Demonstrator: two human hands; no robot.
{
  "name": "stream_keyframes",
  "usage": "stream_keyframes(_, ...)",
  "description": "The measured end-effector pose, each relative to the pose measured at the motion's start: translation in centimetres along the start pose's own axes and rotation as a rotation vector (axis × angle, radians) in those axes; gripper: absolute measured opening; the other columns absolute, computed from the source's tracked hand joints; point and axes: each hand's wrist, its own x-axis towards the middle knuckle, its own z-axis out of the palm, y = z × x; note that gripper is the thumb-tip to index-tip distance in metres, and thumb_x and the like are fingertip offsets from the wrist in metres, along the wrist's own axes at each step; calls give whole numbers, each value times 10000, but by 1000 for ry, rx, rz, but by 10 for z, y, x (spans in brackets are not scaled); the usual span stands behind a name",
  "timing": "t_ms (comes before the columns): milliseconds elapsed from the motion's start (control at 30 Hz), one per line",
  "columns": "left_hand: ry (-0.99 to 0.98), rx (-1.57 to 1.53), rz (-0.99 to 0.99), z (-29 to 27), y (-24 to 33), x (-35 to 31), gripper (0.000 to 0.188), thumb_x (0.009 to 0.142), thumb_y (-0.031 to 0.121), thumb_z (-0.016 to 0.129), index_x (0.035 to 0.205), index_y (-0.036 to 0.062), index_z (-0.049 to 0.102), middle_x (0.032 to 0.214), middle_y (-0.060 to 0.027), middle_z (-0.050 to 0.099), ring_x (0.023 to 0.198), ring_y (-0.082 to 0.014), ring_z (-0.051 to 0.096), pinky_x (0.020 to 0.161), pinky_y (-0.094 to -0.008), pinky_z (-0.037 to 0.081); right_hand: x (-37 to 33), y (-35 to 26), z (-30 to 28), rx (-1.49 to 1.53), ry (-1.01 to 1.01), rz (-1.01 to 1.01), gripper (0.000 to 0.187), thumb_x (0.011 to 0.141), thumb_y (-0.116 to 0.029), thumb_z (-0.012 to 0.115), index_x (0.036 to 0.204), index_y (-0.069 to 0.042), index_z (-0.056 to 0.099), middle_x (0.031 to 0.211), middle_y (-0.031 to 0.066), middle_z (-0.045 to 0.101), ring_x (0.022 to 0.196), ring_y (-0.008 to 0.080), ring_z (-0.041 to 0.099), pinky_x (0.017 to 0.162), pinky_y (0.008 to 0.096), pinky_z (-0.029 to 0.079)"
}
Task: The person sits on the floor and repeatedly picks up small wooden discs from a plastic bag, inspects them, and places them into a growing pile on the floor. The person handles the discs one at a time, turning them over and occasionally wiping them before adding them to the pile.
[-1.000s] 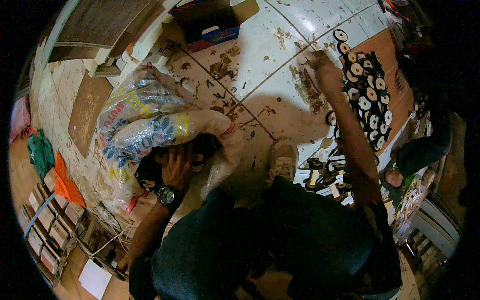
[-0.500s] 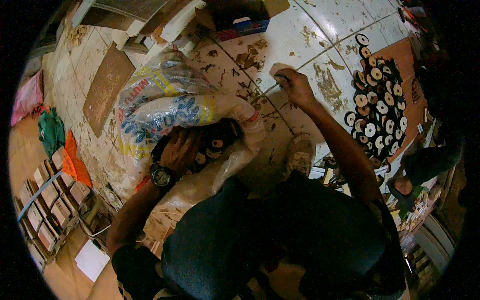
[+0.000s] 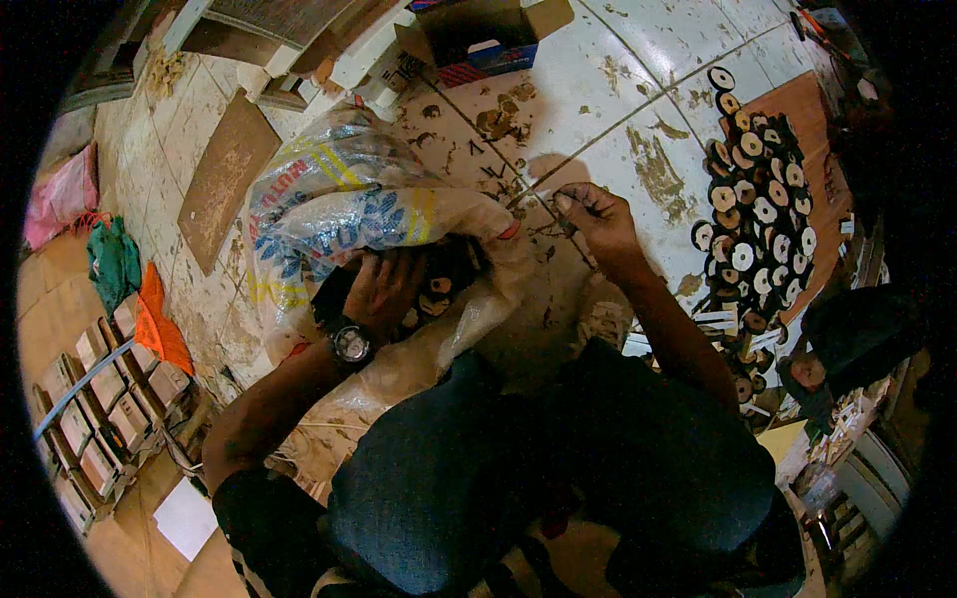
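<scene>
A white woven plastic sack (image 3: 329, 214) with blue, red and yellow print lies on the floor before me, its mouth rolled open. Inside it are dark, round pieces (image 3: 439, 286) with pale faces. My left hand (image 3: 384, 289), with a watch at the wrist, reaches into the sack's mouth; its fingertips are hidden among the contents. To the right of the sack, my right hand (image 3: 598, 221) hovers above the tiles, thumb and fingers drawn together. Whatever they may hold is too small and dark to make out.
Many round discs with centre holes (image 3: 742, 257) are heaped at the right, beside a reddish-brown board (image 3: 822, 169). An open cardboard box (image 3: 488, 62) stands at the far side. A brown board (image 3: 227, 179) lies left of the sack. Someone in dark clothing (image 3: 862, 329) is at the right.
My right hand has come nearer to me and slightly right, from over the tiles toward the sack's right side. My left hand stays in the sack's mouth. The view has shifted a little.
</scene>
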Motion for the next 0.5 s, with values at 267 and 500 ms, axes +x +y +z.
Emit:
stream_keyframes(267, 149, -93, 57, 2, -7, -5, 427, 788, 147, 612, 1195, 42, 537, 1144, -157, 567, 1017, -311, 564, 816, -380, 463, -5, 0, -3, -27, 9, -45, 193, 914, -158, 630, 1014, 6, 653, 910, 42, 678, 829, 104, 594, 776, 274, 488)
stream_keyframes(500, 127, -186, 198, 1, -31, -10, 404, 804, 134, 619, 1188, 33, 544, 1131, -183, 583, 951, -339, 600, 753, -372, 498, -16, -9, 3, -76, -25, -60, 172, 915, -128, 621, 1014, 11, 643, 906, 52, 674, 831, 107, 605, 749, 269, 499)
